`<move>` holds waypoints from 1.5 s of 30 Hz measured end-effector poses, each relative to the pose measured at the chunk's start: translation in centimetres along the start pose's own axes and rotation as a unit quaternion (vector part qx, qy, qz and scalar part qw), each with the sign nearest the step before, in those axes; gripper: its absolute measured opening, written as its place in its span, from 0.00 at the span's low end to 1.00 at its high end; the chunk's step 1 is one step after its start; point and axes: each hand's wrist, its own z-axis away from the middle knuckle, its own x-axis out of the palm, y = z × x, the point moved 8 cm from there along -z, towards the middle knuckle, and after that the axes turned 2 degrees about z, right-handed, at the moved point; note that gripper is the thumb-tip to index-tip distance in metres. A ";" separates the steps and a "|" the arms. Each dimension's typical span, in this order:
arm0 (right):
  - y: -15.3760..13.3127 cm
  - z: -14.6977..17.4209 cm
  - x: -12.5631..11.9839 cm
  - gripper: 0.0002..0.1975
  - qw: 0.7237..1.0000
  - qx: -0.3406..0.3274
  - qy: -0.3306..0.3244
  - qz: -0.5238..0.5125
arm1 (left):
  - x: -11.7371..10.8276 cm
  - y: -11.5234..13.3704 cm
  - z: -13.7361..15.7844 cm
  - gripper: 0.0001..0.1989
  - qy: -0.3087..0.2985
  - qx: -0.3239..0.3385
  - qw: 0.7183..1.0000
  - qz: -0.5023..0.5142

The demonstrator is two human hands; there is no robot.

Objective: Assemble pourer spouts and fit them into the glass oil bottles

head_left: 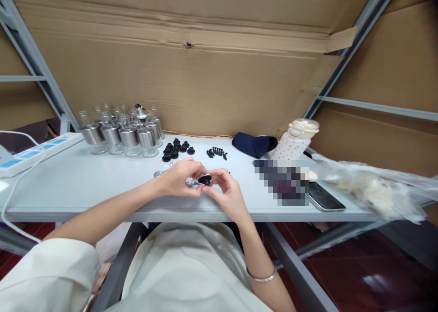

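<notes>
Just above the front of the table, both hands meet on a metal pour spout with a black ribbed stopper [205, 180]. My left hand [181, 178] pinches its silvery end, while the fingers of my right hand [226, 192] close around the stopper's edge. Another shiny metal part [158, 174] lies by my left hand, partly hidden by it. Beyond the hands sit several black rubber stoppers [175, 148] in a cluster. To their right are several small black spout tips [217, 152] in a loose row.
Several glass bottles with steel sleeves [129, 137] stand at the back left, one topped with a spout [140, 113]. Further left is a power strip [41, 152]. On the right are a dark blue cloth item [255, 144], a dotted flask [294, 141], a phone [325, 197] and plastic bags [376, 189].
</notes>
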 end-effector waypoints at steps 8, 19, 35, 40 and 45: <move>0.4 0.0 -0.6 0.16 0.996 0.013 0.050 -0.067 | -0.8 0.8 -0.1 0.10 0.036 0.041 0.997 -0.048; 0.7 0.0 -0.3 0.14 0.993 -0.003 0.020 -0.115 | -1.1 0.3 -0.1 0.10 0.053 0.047 0.997 0.008; 0.3 0.1 -1.0 0.11 0.997 -0.051 0.054 0.014 | -1.3 0.6 0.2 0.12 0.079 0.090 0.992 -0.029; 0.2 0.2 -1.1 0.12 0.996 -0.058 0.057 0.041 | -1.1 0.3 0.4 0.14 0.073 0.088 0.993 -0.032; 0.3 0.3 -1.1 0.12 0.995 -0.063 0.060 0.045 | -1.1 0.6 0.5 0.13 0.080 0.114 0.990 -0.021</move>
